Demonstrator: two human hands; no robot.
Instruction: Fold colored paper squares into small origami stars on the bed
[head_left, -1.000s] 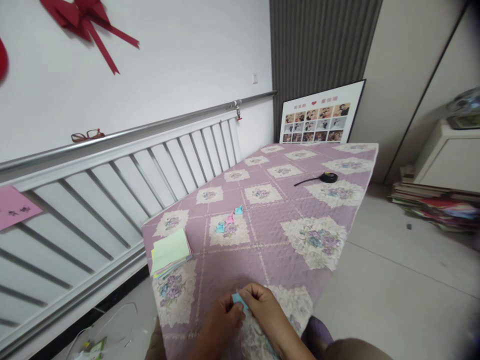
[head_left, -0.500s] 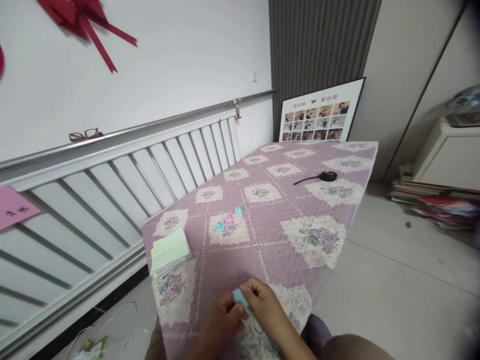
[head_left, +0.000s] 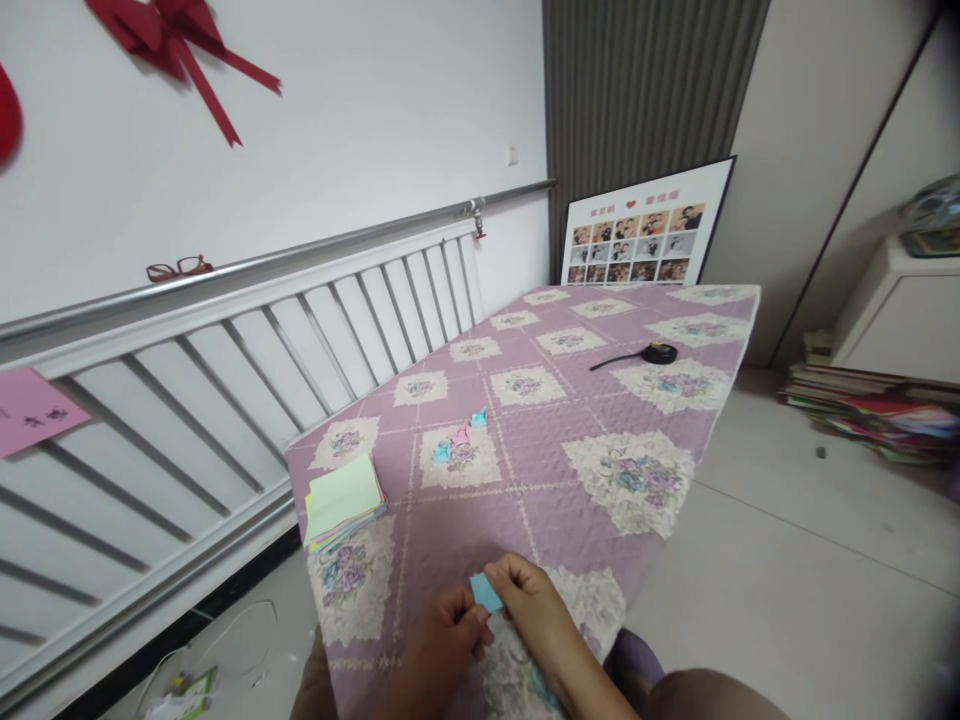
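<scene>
A small folded piece of light blue paper (head_left: 486,592) is held between my two hands, above the near end of the cloth-covered table (head_left: 450,525). My left hand (head_left: 456,630) pinches its left edge, and my right hand (head_left: 521,590) grips the right side with thumb and fingers closed. Farther up the cloth lie small folded paper pieces: a blue one (head_left: 442,453), a pink one (head_left: 460,434) and another blue one (head_left: 478,418). To the left rests a stack of coloured paper sheets (head_left: 343,497), pale green on top.
A black round object with a strap (head_left: 658,353) lies toward the table's far right. Along the left stands a white radiator (head_left: 247,395), with glasses (head_left: 180,268) on its pipe. A photo board (head_left: 645,230) leans behind the table. Stacked papers (head_left: 862,400) are on the floor at right.
A little more of the blue paper shows between my fingers. My hands stay in almost the same place, and the view has shifted slightly.
</scene>
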